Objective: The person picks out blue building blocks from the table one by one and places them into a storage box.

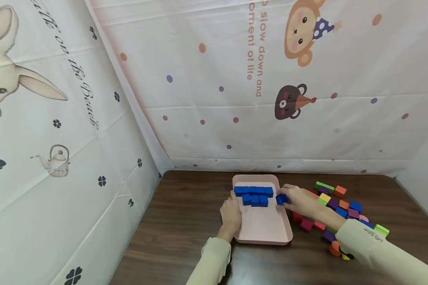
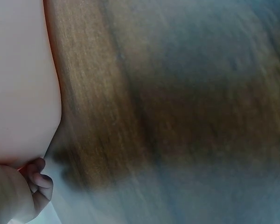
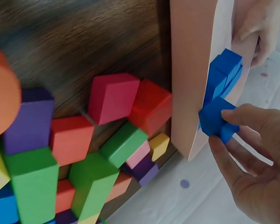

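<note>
White printed sheeting (image 1: 214, 134) is hanging, creased, behind a dark wood-grain table (image 1: 185, 221). Head view is showing the whole layout: a pink tray (image 1: 262, 229) is lying on the table, blue cubes (image 1: 253, 191) are sitting in two rows toward its far end, and mixed-colour blocks (image 1: 306, 225) are lying scattered to its right. The left hand (image 1: 231, 211) is gripping the tray's left rim. The right hand (image 1: 299, 199) is holding a blue block (image 3: 213, 117) at the right rim; whether block and rim are touching cannot be told.

Right wrist view is adding the grip itself: thumb and fingertips are pinching narrowly, and a further blue face behind is leaving the count uncertain. It is also resolving flat faces and crisp edges on an oblong green block (image 3: 30, 184), and a curved edge on an orange piece (image 3: 2, 93). Left wrist view is showing mainly the tray's smooth wall, bent left fingers and blurred wood grain.
</note>
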The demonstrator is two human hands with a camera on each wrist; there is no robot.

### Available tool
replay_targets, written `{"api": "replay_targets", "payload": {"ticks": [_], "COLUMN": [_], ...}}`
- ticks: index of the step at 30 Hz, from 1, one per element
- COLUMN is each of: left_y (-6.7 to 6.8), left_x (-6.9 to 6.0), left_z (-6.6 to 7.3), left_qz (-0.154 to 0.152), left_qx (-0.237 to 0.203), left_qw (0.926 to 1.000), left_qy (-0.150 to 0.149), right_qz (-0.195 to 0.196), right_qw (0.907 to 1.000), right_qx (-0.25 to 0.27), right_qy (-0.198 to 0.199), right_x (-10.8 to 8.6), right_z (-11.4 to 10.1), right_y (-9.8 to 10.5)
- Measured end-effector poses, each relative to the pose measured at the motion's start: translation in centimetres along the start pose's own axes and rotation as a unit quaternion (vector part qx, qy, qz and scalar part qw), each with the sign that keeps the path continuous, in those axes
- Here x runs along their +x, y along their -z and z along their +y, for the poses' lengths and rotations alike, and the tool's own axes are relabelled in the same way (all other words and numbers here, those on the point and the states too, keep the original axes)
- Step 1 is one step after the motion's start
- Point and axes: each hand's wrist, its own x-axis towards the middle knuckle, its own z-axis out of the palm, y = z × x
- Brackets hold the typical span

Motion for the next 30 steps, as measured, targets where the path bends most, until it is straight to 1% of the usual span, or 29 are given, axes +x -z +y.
{"api": "replay_targets", "payload": {"ticks": [3,6,11,15,18,25,30], "left_y": [-0.1,-0.2,0.0,0.0,-0.1,-0.4,-0.5], "left_x": [0.2,0.5,0.7,0.6,0.4,0.2,0.2], "left_z": [0.2,0.4,0.5,0.3,0.3,0.5,0.1], "left_qz": [-0.002,-0.002,-0.006,-0.012,-0.010,0.001,0.013], "left_qx": [-0.005,-0.010,-0.013,-0.013,-0.013,-0.014,-0.004], "left_qw": [1.0000,0.9999,0.9998,0.9997,0.9997,0.9999,0.9999], "left_qy": [0.005,0.010,0.013,0.015,0.016,0.009,0.009], "right_qz": [0.009,0.005,-0.029,-0.063,-0.078,-0.076,-0.071], "right_qw": [0.9999,0.9997,0.9991,0.9973,0.9961,0.9964,0.9967], "right_qx": [-0.011,-0.016,-0.013,-0.013,-0.021,-0.015,-0.021], "right_qy": [-0.005,-0.017,-0.029,-0.034,-0.035,-0.035,-0.032], "right_x": [0.6,1.2,1.8,2.3,2.6,3.3,3.7], "right_z": [-0.1,-0.1,0.0,0.3,0.6,0.9,0.6], "right_y": [-0.4,-0.7,-1.5,-2.4,-3.1,-4.2,-4.2]}}
